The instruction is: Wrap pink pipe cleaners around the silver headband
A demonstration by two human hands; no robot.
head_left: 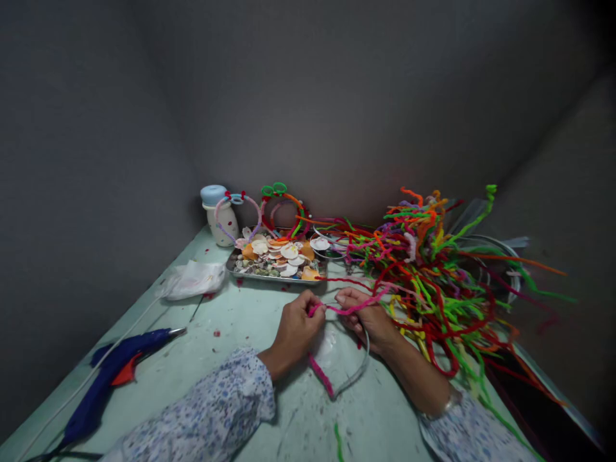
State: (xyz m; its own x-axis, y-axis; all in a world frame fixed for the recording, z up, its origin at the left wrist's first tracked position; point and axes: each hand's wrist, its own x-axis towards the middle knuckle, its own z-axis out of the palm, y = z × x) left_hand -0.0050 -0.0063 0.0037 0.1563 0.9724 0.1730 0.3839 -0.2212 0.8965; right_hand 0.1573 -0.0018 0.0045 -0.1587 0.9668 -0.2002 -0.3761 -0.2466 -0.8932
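Both my hands are over the middle of the table, close together. My left hand [303, 324] pinches a headband [364, 359] at its top left, where a pink pipe cleaner [320, 375] is wound round the band. Bare grey band shows along the right side of the loop. Curled about that bare side, my right hand [368, 317] has its thumb and fingers close together. A loose pink length runs from my left fingertips across the right hand. Whether the right fingers also grip that length cannot be made out.
Beyond my hands stands a metal tray [269, 280] of shells, with decorated headbands [260, 215] behind. A jar [221, 221] is at back left. A blue glue gun [120, 369] and plastic packet [195, 280] lie left. Tangled pipe cleaners [423, 256] fill the right.
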